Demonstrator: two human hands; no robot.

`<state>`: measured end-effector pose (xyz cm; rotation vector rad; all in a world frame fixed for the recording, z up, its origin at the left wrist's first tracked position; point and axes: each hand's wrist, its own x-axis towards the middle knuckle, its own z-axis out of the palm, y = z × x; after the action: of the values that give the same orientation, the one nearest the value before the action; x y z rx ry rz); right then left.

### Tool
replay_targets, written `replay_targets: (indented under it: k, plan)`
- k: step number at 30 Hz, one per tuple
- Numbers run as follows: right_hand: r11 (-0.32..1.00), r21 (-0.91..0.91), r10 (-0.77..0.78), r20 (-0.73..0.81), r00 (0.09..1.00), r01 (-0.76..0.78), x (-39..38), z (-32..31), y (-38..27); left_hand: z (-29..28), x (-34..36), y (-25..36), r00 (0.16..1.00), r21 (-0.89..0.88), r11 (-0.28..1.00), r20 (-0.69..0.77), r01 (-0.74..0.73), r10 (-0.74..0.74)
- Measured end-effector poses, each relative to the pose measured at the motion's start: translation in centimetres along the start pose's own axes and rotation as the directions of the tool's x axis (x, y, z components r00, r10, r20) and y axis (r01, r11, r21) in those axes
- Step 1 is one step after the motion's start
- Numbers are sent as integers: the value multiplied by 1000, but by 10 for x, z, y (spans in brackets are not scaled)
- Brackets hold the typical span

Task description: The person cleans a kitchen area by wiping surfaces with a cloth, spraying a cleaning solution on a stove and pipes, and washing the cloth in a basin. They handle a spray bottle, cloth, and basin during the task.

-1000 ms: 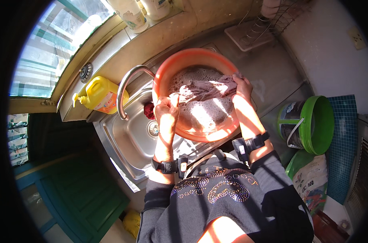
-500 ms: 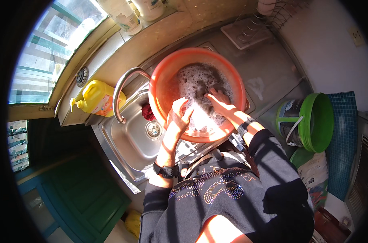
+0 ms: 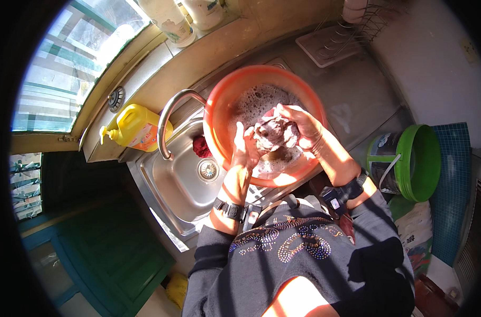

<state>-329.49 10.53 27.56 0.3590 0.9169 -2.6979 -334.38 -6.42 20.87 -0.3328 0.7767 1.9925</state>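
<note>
Bunched cloth (image 3: 275, 134) lies between both hands, no clear long axis. The right hand (image 3: 307, 128) clasps it — the left hand (image 3: 244, 149), fingers apart, cups its left side.

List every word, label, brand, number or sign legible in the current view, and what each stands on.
None can be quoted reliably.
Yellow pump bottle: label lettering too small to read.
White bottle on the ledge: print too blurred.
Green-rimmed bucket: dark label, unreadable.
Right wrist device: pale patch, too small.
</note>
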Motion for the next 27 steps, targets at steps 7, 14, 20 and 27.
replay_targets:
  k: [7, 14, 20, 27]
  plan:
    - [-96, -950, -682, 280, 675, 298, 17, 25, 83, 5, -42, 5, 960, 396, 877, 161, -274, 228]
    - [733, -679, -418, -407, 812, 37, 80, -37, 101, 17, -90, -13, 734, 828, -396, 546, -397, 404]
    - [318, -908, -706, -35, 708, 273, 71, -6, 116, -2, -89, -1, 832, 766, -628, 432, -136, 347]
    - [218, -931, -683, 68, 727, 292, 58, 16, 102, 27, -103, -18, 853, 649, 576, 245, -497, 461]
